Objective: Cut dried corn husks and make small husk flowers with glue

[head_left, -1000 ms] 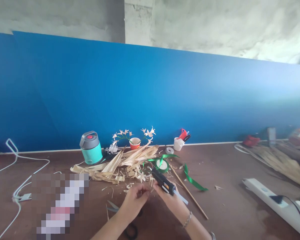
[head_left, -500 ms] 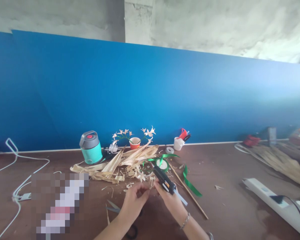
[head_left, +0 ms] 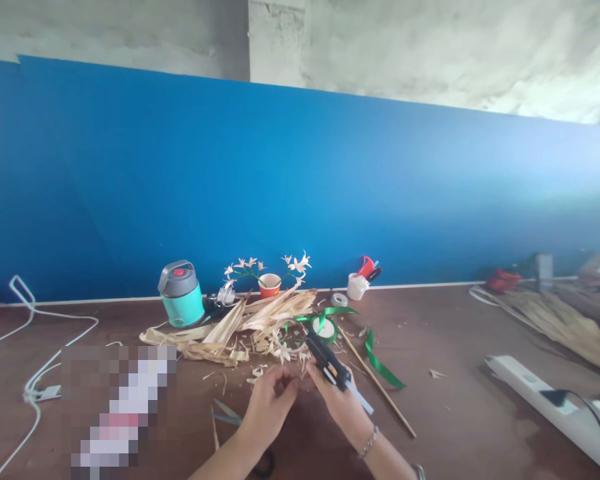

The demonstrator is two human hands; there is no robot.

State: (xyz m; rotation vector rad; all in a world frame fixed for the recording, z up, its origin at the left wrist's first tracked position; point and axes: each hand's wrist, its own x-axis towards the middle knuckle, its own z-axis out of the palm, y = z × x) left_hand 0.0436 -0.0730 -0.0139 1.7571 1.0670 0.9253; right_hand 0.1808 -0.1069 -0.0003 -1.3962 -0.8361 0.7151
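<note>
My right hand (head_left: 344, 405) is wrapped round a black hot glue gun (head_left: 327, 362), with a pale glue stick poking out of its back end. Its nozzle points away, up and to the left. Close beside it, my left hand (head_left: 270, 403) is closed in a pinch; what sits between the fingertips is too small to make out. Just beyond both hands lie small pale husk flowers (head_left: 283, 353) and scraps of dry corn husk (head_left: 260, 327). Scissors (head_left: 227, 413) lie partly under my left forearm. A roll of green ribbon (head_left: 324, 328) rests past the glue gun's tip.
A thin wooden stick (head_left: 380, 387) and a loose ribbon tail lie to the right. At the back stand a teal flask (head_left: 184, 303), a paper cup (head_left: 269, 287) with husk flowers, and a white cup (head_left: 357, 287) of tools. A power strip (head_left: 545, 400) lies far right.
Both hands stay almost in place, with the glue gun still in my right hand. The whole view has shifted very slightly.
</note>
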